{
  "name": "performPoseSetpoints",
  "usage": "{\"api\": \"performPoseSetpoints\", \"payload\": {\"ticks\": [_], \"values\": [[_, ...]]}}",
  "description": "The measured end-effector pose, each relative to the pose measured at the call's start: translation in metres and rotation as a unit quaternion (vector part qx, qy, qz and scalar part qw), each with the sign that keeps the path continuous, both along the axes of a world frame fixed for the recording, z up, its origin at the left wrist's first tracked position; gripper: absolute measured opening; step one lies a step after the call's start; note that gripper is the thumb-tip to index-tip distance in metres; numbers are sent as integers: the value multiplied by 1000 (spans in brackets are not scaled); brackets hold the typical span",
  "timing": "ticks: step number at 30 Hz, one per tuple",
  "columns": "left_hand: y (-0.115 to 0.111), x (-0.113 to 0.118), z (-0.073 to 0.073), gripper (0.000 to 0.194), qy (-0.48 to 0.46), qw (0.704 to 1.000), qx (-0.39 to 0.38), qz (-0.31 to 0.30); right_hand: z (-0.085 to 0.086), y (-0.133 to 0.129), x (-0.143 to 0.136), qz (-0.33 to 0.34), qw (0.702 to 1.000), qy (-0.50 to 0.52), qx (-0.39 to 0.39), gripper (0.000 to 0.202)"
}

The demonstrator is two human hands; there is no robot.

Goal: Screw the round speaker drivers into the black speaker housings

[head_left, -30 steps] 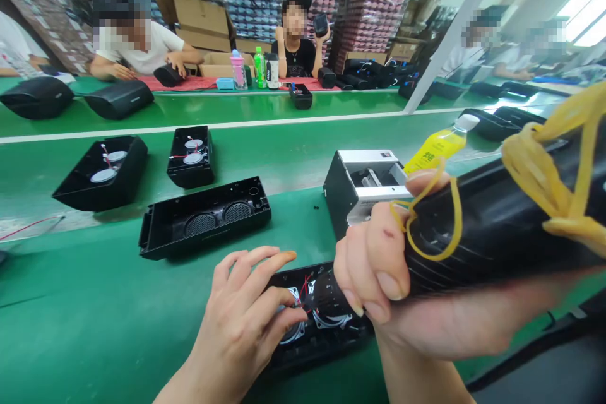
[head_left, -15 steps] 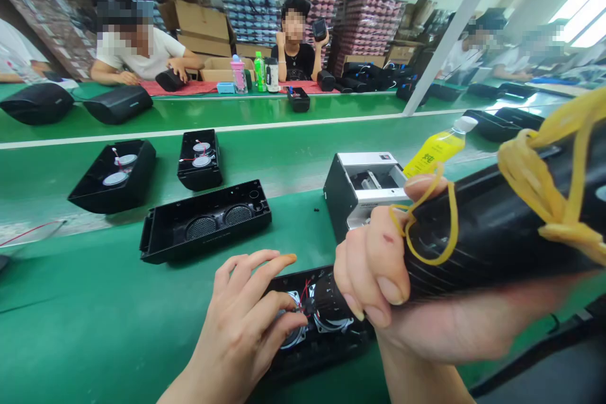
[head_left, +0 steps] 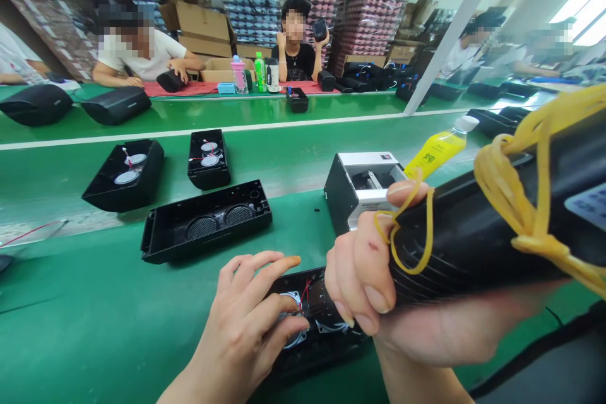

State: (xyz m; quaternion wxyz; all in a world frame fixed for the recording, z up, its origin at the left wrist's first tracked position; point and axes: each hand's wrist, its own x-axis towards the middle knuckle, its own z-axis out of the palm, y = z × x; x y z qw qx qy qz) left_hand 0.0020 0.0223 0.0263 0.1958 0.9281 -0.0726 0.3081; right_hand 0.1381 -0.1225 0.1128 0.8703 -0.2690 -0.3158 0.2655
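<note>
Driver nose crowds fingers and wires

The right hand (head_left: 411, 322) keeps a firm grip around a black power driver (head_left: 454, 240), its nose angled over the speakers (head_left: 332, 328) inside the near casing (head_left: 326, 353). The left hand (head_left: 250, 315) curls its fingertips by that nose; whether they pinch anything, I cannot tell. A slip could nick a finger or scar a speaker; the red wires (head_left: 307, 290) might snag. The white-and-black machine (head_left: 341, 202) limits room beyond the casing; bare counter (head_left: 118, 328) opens leftward, below the open shell's (head_left: 222, 242) edge.

Smooth, glossy plastic driver (head_left: 473, 233) (rubber bands (head_left: 509, 192) included), matt plastic speaker casing (head_left: 326, 350), smooth worktop (head_left: 118, 315).
</note>
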Motion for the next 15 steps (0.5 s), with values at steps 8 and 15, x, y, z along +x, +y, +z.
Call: {"api": "performPoseSetpoints", "payload": {"ticks": [8,15], "values": [[13,-12,8,34,50,998,35,5,-1,6,1,-23,1000,-17,10,45],[6,-12,5,18,90,996,-8,12,0,5,0,-28,999,-26,30,44]]}}
